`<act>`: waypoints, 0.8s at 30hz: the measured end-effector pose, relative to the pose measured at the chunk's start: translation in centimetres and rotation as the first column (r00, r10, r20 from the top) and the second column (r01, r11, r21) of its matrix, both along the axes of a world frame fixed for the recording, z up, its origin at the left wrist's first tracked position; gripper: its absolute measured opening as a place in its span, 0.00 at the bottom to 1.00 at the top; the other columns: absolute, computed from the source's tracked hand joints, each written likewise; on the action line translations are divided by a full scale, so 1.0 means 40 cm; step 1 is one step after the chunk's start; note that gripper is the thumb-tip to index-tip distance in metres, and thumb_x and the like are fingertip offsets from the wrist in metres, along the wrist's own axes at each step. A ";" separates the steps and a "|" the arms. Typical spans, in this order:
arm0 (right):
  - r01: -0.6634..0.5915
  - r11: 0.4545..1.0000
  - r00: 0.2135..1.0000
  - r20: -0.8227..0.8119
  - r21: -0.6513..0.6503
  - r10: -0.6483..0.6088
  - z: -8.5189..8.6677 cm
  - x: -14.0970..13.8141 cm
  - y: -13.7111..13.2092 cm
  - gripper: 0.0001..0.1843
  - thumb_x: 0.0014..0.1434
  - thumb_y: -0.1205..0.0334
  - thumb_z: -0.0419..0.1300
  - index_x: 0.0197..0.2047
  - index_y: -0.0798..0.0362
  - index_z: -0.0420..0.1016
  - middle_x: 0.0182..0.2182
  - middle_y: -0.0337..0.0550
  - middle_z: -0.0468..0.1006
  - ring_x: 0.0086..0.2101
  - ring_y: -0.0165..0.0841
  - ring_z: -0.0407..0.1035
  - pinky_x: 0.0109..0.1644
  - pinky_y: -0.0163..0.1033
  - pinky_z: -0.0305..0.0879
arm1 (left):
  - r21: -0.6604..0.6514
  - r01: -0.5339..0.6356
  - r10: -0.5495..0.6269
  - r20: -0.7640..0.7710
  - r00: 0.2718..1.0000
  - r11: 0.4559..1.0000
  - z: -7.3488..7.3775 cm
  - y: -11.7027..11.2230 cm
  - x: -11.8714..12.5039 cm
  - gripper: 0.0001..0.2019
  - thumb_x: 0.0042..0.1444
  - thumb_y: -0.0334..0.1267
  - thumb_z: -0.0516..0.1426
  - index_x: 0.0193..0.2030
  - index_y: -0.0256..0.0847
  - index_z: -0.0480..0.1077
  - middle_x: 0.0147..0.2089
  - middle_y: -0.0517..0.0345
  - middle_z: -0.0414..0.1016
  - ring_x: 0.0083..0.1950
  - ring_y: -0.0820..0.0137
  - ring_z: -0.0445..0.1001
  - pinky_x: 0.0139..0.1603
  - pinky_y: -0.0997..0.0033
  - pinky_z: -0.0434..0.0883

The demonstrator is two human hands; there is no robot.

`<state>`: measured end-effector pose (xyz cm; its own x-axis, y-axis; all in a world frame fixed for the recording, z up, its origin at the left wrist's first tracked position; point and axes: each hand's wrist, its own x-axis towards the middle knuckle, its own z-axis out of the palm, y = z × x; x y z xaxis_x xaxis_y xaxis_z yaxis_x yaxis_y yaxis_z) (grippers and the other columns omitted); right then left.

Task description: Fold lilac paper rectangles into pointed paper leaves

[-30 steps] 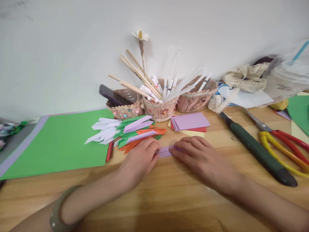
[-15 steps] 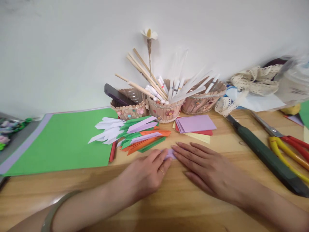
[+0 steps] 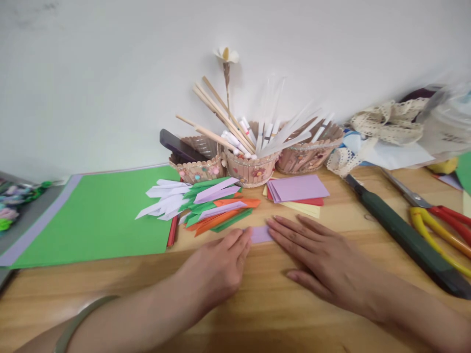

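- Hid both ends of the purple slip (image 3: pixel 261 234) under the left hand (image 3: pixel 217 268) and right hand (image 3: pixel 326 262).
- Lost the handles of the scissors (image 3: pixel 439 220) and the end of the dark cutter (image 3: pixel 403 238) past the right edge.
- Blurred the plastic bag (image 3: pixel 447 125) beyond reading.

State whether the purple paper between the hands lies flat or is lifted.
Flat. The purple paper lies on the table, left hand and right hand covering its ends.
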<state>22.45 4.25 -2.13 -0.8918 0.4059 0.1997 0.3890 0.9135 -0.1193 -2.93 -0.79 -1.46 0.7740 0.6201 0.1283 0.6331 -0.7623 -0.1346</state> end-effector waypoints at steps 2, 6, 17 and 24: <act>-0.001 1.000 1.000 0.005 -0.002 0.001 0.004 0.012 0.005 0.35 0.63 0.54 0.53 0.68 0.58 0.46 0.63 0.52 0.59 0.62 0.42 0.52 0.61 0.57 0.57 | -0.005 0.002 -0.002 -0.004 1.000 1.000 0.000 0.000 -0.005 0.18 0.60 0.23 0.45 0.56 0.26 0.65 0.58 0.38 0.68 0.58 0.60 0.69 0.52 0.66 0.69; -0.005 1.000 1.000 0.028 -0.015 0.005 0.017 0.028 0.015 0.37 0.63 0.52 0.54 0.69 0.56 0.45 0.62 0.52 0.60 0.63 0.43 0.50 0.60 0.56 0.59 | 0.003 0.007 -0.007 -0.002 1.000 1.000 -0.001 0.003 -0.011 0.18 0.60 0.23 0.45 0.56 0.26 0.65 0.58 0.38 0.69 0.57 0.61 0.69 0.50 0.67 0.69; 0.003 1.000 0.997 -0.076 0.029 -0.001 0.022 0.010 0.024 0.20 0.64 0.60 0.53 0.57 0.58 0.67 0.57 0.53 0.70 0.60 0.42 0.56 0.60 0.53 0.60 | 0.159 0.042 -0.068 0.160 0.985 0.986 0.007 -0.006 0.030 0.13 0.63 0.26 0.47 0.41 0.29 0.73 0.41 0.44 0.77 0.39 0.64 0.74 0.37 0.68 0.74; -0.067 0.997 0.980 -0.186 0.039 0.073 0.039 -0.020 0.007 0.12 0.66 0.70 0.48 0.42 0.58 0.73 0.39 0.47 0.78 0.41 0.36 0.69 0.43 0.43 0.70 | 0.066 0.042 -0.061 0.317 0.946 0.997 -0.019 -0.008 0.043 0.11 0.63 0.29 0.51 0.31 0.35 0.72 0.32 0.53 0.73 0.35 0.66 0.72 0.34 0.68 0.73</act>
